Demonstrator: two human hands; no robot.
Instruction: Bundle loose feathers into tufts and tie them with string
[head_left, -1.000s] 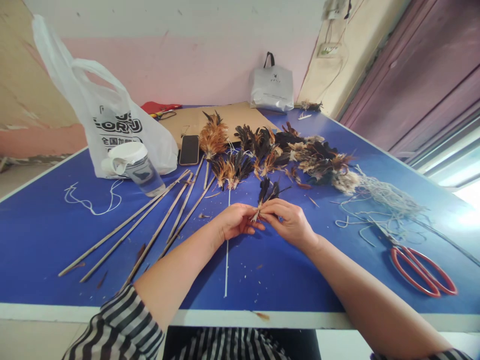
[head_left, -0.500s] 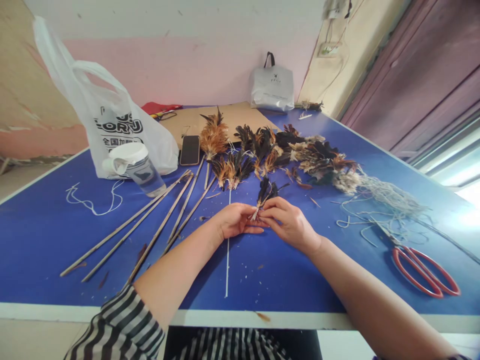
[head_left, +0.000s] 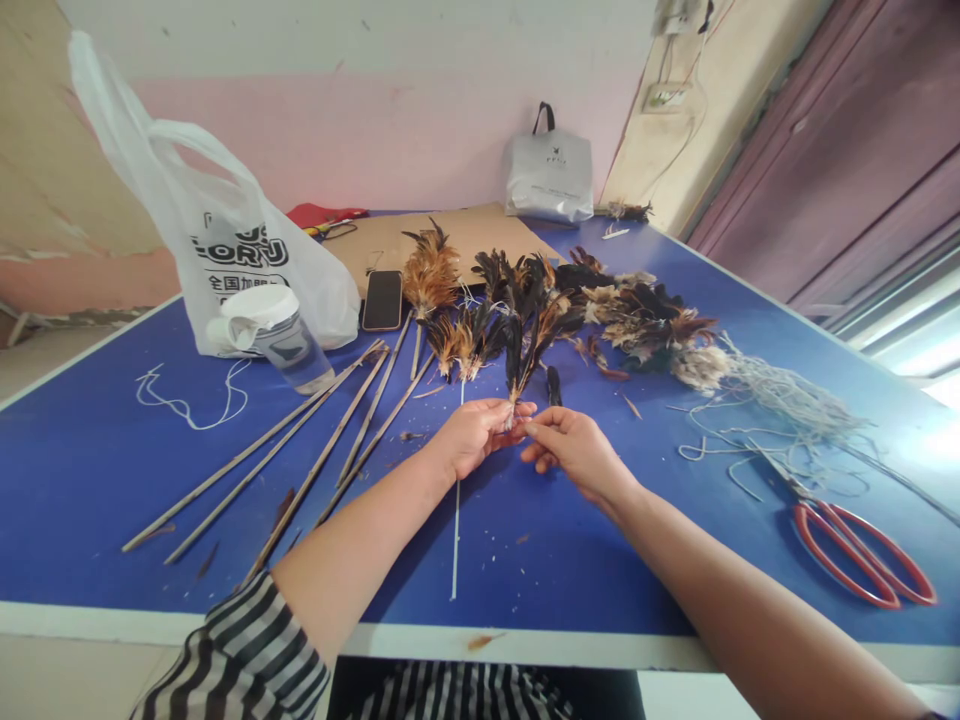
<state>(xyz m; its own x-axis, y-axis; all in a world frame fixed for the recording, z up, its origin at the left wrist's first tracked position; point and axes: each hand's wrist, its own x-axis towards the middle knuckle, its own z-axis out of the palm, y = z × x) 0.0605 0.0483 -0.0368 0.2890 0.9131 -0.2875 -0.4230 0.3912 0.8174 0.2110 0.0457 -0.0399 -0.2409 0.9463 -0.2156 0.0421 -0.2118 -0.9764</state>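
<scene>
In the head view my left hand [head_left: 484,435] is closed round the pale base of a small bunch of feathers [head_left: 525,350], whose dark and brown tips fan upward, away from me. My right hand [head_left: 574,450] is beside it with thumb and forefinger pinched together at the bunch's base. Something thin and whitish shows at that pinch, too small to name. Just beyond the right hand stands out a short black feather [head_left: 553,385]. Behind the hands, more feather bunches [head_left: 466,340] lie on the blue table [head_left: 405,590].
Thin sticks [head_left: 262,460] lie at the left, near a plastic jug [head_left: 289,345] and a white plastic bag [head_left: 247,240]. A phone [head_left: 382,300] rests by a brown feather bunch [head_left: 431,275]. At the right are tangled string [head_left: 787,390] and red-handled scissors [head_left: 862,550].
The feather bunch now points farther from me and shows longer feathers. My right hand has drawn slightly right and down from the left hand.
</scene>
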